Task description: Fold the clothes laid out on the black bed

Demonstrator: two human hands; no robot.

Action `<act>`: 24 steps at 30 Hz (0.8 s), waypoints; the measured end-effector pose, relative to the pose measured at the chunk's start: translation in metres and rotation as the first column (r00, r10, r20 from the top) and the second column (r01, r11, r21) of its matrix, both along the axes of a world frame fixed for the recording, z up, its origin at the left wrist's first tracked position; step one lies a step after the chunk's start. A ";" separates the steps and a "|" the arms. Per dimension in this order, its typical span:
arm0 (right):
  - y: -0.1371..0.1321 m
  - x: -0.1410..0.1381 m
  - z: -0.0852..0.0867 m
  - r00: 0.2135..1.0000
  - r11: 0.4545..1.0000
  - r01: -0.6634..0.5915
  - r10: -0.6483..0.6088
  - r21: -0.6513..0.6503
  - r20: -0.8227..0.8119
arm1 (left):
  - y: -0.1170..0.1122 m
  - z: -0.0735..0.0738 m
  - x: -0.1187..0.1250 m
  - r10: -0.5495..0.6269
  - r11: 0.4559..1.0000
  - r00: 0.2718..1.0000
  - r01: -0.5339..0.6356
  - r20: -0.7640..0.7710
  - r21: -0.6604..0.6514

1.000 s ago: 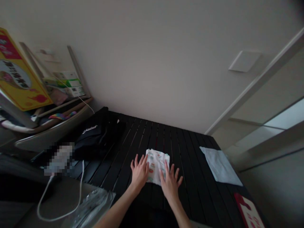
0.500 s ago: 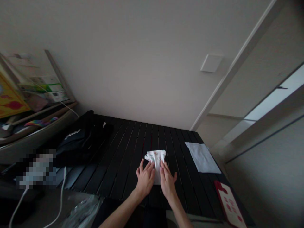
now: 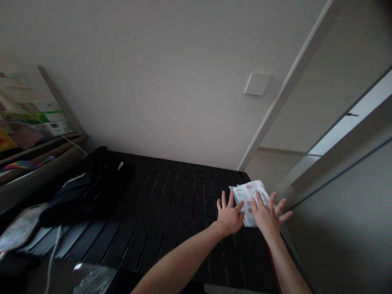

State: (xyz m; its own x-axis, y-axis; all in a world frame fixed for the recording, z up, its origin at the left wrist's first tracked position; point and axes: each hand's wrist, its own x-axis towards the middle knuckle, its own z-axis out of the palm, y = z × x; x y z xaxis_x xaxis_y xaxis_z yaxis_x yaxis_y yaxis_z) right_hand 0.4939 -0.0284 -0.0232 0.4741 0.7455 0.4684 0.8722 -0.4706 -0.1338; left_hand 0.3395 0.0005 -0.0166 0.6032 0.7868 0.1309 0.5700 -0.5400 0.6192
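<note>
A folded white cloth [image 3: 249,190] with small coloured prints lies near the right end of the black slatted table [image 3: 159,204]. A thin edge of another pale cloth shows under its left side. My left hand [image 3: 230,216] is at the cloth's left edge, fingers spread, thumb side over the cloth. Over the cloth's right part lies my right hand [image 3: 267,214], its fingers stretched wide. Neither hand grips anything. Whether the palms press on the cloth or hover just above it, I cannot tell.
A black garment or bag [image 3: 79,188] lies on the table's left part. A white cable [image 3: 53,257] hangs over the front edge near clear plastic wrapping [image 3: 94,279]. Behind the table rises a plain wall [image 3: 171,94]; a cluttered shelf [image 3: 36,126] stands at the left.
The printed white cloth has moved from the table's middle to the right, onto the pale cloth there. Both hands have moved right with it and now have spread fingers. The view has shifted slightly right.
</note>
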 end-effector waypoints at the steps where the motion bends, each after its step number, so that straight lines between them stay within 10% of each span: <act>1: 0.002 0.005 -0.006 1.000 1.000 0.003 -0.003 0.003 0.006 | 0.001 -0.008 -0.003 0.043 0.998 0.999 -0.042 -0.018 0.040; 7: 0.000 -0.049 -0.059 0.985 0.984 -0.167 0.169 -0.057 0.023 | -0.005 -0.061 -0.081 0.299 0.937 0.940 -0.258 -0.163 0.235; 12: -0.005 -0.138 -0.090 0.951 0.945 -0.305 0.296 -0.116 -0.089 | -0.002 -0.069 -0.174 0.512 0.838 0.813 -0.403 -0.276 0.367; 24: -0.002 -0.166 -0.122 0.940 0.876 -0.341 0.322 -0.342 -0.113 | 0.056 0.035 -0.392 0.922 0.368 0.344 -0.635 -0.179 0.679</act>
State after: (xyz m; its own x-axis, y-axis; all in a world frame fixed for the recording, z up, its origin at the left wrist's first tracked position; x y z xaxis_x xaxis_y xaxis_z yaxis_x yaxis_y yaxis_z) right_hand 0.3278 -0.0307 -0.1449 0.1859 0.9742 0.1284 0.9819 -0.1791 -0.0624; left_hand -0.0525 0.0565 0.0184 -0.2015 0.8302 0.5197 0.9673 0.2522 -0.0277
